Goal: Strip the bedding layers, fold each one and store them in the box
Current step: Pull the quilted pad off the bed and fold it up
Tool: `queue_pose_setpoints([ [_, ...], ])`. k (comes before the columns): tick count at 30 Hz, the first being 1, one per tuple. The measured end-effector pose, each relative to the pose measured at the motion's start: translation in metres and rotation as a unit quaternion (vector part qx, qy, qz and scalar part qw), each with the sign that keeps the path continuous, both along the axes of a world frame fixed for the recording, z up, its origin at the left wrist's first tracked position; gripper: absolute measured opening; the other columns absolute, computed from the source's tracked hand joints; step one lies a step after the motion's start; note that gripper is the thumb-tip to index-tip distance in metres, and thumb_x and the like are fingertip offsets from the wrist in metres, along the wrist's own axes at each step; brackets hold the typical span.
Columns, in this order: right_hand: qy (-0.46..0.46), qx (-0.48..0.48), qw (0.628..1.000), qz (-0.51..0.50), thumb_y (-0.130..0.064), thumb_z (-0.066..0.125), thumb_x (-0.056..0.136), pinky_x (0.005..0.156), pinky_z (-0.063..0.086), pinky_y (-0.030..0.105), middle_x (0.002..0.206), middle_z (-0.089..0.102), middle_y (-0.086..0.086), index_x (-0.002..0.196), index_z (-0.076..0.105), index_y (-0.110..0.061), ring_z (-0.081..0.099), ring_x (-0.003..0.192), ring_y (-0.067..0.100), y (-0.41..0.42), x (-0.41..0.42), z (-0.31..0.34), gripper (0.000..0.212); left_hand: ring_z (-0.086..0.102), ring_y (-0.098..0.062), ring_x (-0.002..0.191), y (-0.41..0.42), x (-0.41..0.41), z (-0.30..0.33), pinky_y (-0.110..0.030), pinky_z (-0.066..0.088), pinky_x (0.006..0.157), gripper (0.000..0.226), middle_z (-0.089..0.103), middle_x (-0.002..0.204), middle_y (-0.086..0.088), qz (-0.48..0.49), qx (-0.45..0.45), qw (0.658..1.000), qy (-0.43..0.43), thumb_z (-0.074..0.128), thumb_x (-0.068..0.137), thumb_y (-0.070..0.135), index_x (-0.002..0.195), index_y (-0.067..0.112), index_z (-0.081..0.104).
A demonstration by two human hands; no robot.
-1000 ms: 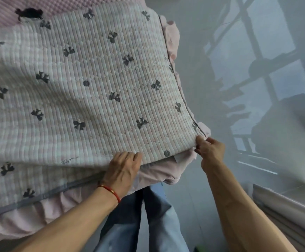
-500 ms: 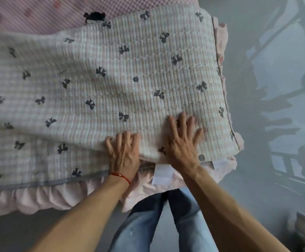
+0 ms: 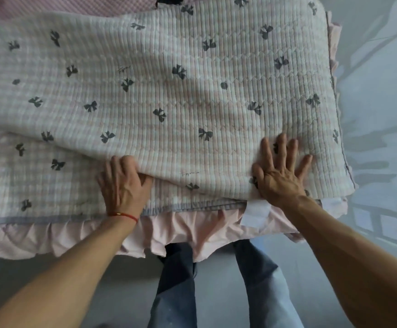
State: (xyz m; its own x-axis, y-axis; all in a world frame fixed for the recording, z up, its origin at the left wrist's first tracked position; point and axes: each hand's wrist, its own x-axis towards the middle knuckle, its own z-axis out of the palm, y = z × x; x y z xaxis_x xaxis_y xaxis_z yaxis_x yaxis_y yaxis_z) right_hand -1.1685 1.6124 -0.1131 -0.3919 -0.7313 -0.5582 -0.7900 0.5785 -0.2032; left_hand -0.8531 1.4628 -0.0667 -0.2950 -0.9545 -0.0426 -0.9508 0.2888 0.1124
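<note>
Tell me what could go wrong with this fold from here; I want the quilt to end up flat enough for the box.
1. The left hand grips the folded quilt at its fold edge, where the cloth bunches; a crease may get pressed in.
2. The right hand presses flat near the corner, but the top layer sits askew over the lower one at left, so the edges may not line up.
3. The pink ruffle hangs out underneath and could get dragged along.
</note>
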Motion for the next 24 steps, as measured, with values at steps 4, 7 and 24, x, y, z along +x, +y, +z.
queue_pose_setpoints([
  [4, 0.020, 0.023, 1.000, -0.004, -0.060, 0.015, 0.102, 0.115, -0.022, 0.066, 0.155, -0.049, -0.001, 0.150, -0.035, -0.041, -0.043, 0.144, 0.029, -0.004, 0.004, -0.002, 0.072, 0.064, -0.019, 0.085, 0.003, -0.014, 0.008, -0.030, 0.047, 0.079, 0.039, 0.067, 0.100, -0.004, 0.377, 0.159, 0.857, 0.314, 0.072, 0.084, 0.028, 0.114, 0.006, 0.057],
  [7, 0.025, 0.048, 0.998, -0.008, -0.060, 0.011, 0.101, 0.116, -0.020, 0.067, 0.157, -0.047, 0.002, 0.151, -0.034, -0.039, -0.041, 0.145, 0.032, -0.010, 0.007, 0.001, 0.070, 0.074, -0.015, 0.084, -0.018, -0.019, 0.003, -0.028, 0.058, 0.073, 0.040, 0.074, 0.101, -0.011, 0.398, 0.264, 0.716, 0.509, 0.072, 0.081, 0.015, 0.118, 0.002, 0.064],
  [24, -0.064, -0.055, 0.988, 0.128, -0.065, 0.017, 0.102, 0.114, -0.023, 0.067, 0.159, -0.044, -0.007, 0.155, -0.024, -0.046, -0.044, 0.144, 0.025, -0.024, 0.141, 0.021, 0.069, 0.070, -0.029, 0.108, 0.061, 0.031, 0.004, -0.041, 0.060, 0.086, 0.026, 0.072, 0.112, -0.014, 0.521, 0.324, 0.558, 0.559, 0.071, 0.087, -0.003, 0.112, 0.003, 0.066],
])
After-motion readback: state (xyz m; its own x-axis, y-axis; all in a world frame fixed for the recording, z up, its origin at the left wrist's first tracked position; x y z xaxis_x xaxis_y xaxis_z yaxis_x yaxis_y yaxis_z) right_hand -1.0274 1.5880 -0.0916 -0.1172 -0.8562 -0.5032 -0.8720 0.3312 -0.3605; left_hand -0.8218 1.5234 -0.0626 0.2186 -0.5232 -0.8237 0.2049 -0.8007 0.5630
